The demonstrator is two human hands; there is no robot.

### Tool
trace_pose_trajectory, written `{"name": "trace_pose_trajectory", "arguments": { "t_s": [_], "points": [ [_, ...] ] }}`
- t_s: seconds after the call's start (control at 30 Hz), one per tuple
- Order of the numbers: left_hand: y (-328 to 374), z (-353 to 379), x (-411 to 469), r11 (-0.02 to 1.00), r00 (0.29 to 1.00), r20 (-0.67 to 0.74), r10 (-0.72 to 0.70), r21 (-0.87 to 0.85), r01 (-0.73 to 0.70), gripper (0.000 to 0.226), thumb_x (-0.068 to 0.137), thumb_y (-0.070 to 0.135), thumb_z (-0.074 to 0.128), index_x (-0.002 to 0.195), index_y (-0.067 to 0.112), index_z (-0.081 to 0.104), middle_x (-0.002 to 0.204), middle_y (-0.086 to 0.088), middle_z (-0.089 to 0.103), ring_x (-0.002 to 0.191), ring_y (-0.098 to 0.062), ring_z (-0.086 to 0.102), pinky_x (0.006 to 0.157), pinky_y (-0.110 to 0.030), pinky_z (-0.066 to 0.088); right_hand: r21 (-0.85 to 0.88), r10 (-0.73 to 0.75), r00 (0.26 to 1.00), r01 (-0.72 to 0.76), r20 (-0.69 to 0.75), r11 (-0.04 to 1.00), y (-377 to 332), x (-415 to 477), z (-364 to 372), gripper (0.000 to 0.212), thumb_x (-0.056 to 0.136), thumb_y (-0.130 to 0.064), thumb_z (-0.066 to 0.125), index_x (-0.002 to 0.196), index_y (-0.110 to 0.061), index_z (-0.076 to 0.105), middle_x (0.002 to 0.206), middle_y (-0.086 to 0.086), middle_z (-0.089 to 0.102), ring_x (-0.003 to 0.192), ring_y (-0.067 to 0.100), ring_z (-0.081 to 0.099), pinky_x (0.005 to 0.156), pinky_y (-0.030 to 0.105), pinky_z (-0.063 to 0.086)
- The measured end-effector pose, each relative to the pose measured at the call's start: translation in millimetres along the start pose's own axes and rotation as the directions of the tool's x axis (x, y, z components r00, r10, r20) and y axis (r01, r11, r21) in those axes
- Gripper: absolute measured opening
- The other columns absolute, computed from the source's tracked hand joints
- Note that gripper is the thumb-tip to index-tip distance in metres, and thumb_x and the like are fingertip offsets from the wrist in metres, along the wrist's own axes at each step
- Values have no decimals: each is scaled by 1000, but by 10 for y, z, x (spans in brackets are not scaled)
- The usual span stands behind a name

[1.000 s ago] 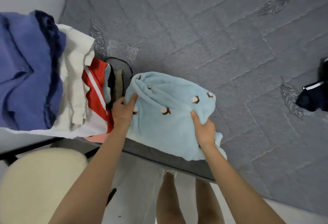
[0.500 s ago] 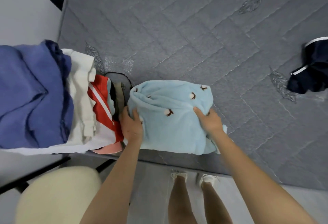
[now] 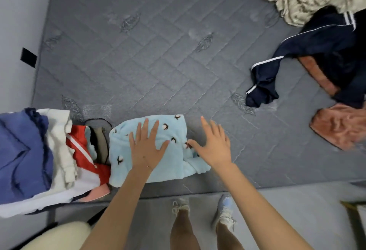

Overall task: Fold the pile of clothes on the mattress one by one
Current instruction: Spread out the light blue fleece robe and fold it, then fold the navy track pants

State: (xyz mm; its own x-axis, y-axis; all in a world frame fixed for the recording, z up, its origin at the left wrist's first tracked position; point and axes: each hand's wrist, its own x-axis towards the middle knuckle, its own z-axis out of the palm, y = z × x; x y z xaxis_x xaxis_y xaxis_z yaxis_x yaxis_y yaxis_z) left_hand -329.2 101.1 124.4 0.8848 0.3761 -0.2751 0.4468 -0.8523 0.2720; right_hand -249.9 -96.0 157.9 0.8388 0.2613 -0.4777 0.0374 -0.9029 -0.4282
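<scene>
1. Item in hand: the light blue fleece garment with a small flower print (image 3: 126, 162) lies folded into a compact block at the near edge of the grey quilted mattress (image 3: 158, 61), just beside the stack of folded blue, white and red clothes (image 3: 39, 156).
2. The left hand (image 3: 147, 146) lies flat on the block, fingers straight and spread, gripping nothing.
3. The right hand (image 3: 214, 146) is also flat and spread at the block's right edge, with the thumb at the fabric. Whether the palm rests on the mattress cannot be told.
4. Judgement: the step is the final flattening. Press from the centre outward, tuck in the loose flap at the near right corner, and square the edges before letting go.
5. Remaining work: the navy garment with white piping (image 3: 316, 51) and the rust-brown plush cloth (image 3: 340, 129) lie unfolded, well apart to the right.
6. Not verifiable:
   - The layers under the left hand are hidden.
   - The dark items between the stack and the block cannot be identified.
   - The frame cuts off the stack on the left and the unfolded clothes on the right.
</scene>
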Motion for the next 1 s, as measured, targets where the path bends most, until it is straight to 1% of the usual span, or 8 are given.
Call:
{"name": "trace_pose_trajectory", "arguments": {
  "t_s": [0.1,0.2,0.33,0.4,0.57,0.63,0.77,1.0],
  "points": [
    [498,-171,-70,995,997,10,78,54,-79,72,90,60,46,151,31,22,161,-2,8,148,-26,3,117,-48,-2,-48,19,999,-21,-45,999,272,-245,-420,85,87,-67,48,152,-41,2,162,0,7,149,26,0,118,53,9],
    [1052,-295,-165,991,994,12,110,78,-111,74,89,64,44,151,32,21,161,-3,8,148,-26,2,116,-50,1,-52,42,993,-48,-107,997,607,-469,-868,83,87,-65,50,153,-39,5,162,0,9,149,26,2,118,53,10],
    [1925,-363,-370,979,985,23,170,106,-172,76,88,68,40,152,35,15,162,1,3,148,-22,-4,117,-49,-3,-20,65,981,-70,-182,997,1128,-782,-1446,85,86,-62,54,153,-37,9,158,1,21,145,23,18,115,52,21],
    [2395,-368,-538,976,981,26,190,106,-192,77,87,68,40,152,35,16,162,0,3,148,-22,-6,117,-48,-4,2,94,978,-96,-188,995,1418,-955,-1716,85,86,-62,53,153,-36,8,157,1,23,144,23,21,114,52,24],
    [3502,-326,-910,965,967,29,254,58,-255,76,87,67,44,151,35,19,162,2,1,148,-23,-10,117,-48,-7,-41,124,967,-136,-225,990,2176,-1384,-2316,84,86,-66,49,153,-36,8,159,1,20,146,25,14,115,53,19],
    [3870,-313,-982,950,952,33,303,70,-305,77,87,67,43,152,35,17,162,2,0,148,-23,-10,117,-48,-8,-53,147,961,-164,-234,985,2480,-1514,-2534,84,86,-68,47,153,-37,8,159,1,20,146,24,16,115,54,17],
    [4414,-311,-1029,921,927,37,374,100,-376,77,88,68,39,152,35,13,162,3,-3,148,-23,-11,116,-49,-9,-54,198,941,-221,-275,974,2955,-1668,-2883,84,84,-72,45,152,-38,9,156,-1,25,141,24,25,113,51,19],
    [4963,-331,-745,902,914,67,401,144,-407,78,88,70,37,152,36,8,162,2,-5,148,-23,-10,117,-48,-9,-66,231,924,-263,-305,963,3400,-1455,-3323,83,85,-71,46,152,-39,10,157,-2,23,142,25,20,112,50,18]
  ]
}}
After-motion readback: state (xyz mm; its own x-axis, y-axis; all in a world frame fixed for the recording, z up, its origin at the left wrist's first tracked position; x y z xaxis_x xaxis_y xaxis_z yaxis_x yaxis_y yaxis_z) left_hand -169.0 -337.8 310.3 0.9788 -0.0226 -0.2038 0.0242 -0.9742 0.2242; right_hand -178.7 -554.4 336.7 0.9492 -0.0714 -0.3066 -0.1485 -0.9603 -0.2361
